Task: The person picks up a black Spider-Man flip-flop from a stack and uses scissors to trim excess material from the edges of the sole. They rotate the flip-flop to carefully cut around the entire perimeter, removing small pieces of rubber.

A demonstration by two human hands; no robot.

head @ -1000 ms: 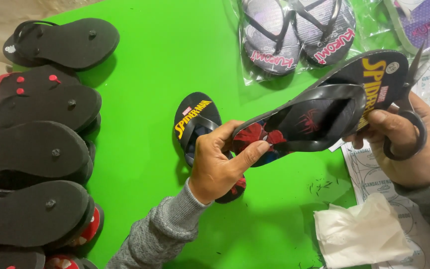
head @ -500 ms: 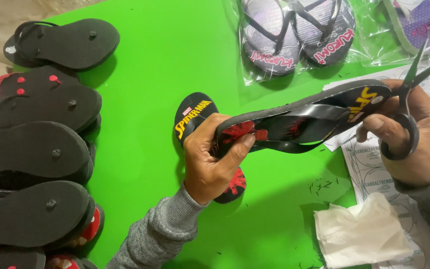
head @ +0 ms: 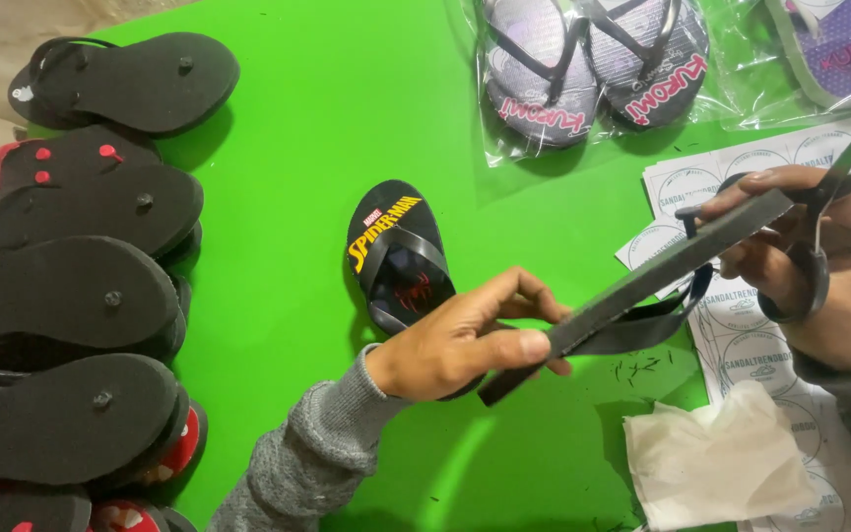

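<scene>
The person holds a black flip-flop (head: 642,281) up in the air over the green desk (head: 307,128), turned on its edge so it looks like a thin, flat bar. The left hand (head: 465,340) pinches its low end between thumb and fingers. The right hand (head: 819,256) grips the high end and also holds a pair of scissors (head: 829,212), with fingers through the dark handle loops. The blades point up toward 1 o'clock, away from the flip-flop, and they look a little apart. The strap hangs loose under the sole.

Tiny black bits (head: 637,369) lie on the desk just below, at 6 o'clock from the flip-flop. That hints some snipping is done on this one. Its mate (head: 398,258) lies flat on the desk at 9 o'clock, strap up, with yellow letters and a red picture.

A big stack of black flip-flops (head: 71,296) waits at the far left, soles up, some with red dots. It is not clear which of those are finished. Two pairs in shiny clear bags (head: 593,74) lie at 12 o'clock, so those look packed.

The soles look like soft foam, smooth and bendy. Round paper stickers on a sheet (head: 741,335) lie under the right hand. A crumpled white tissue (head: 721,463) lies at 5 o'clock.
</scene>
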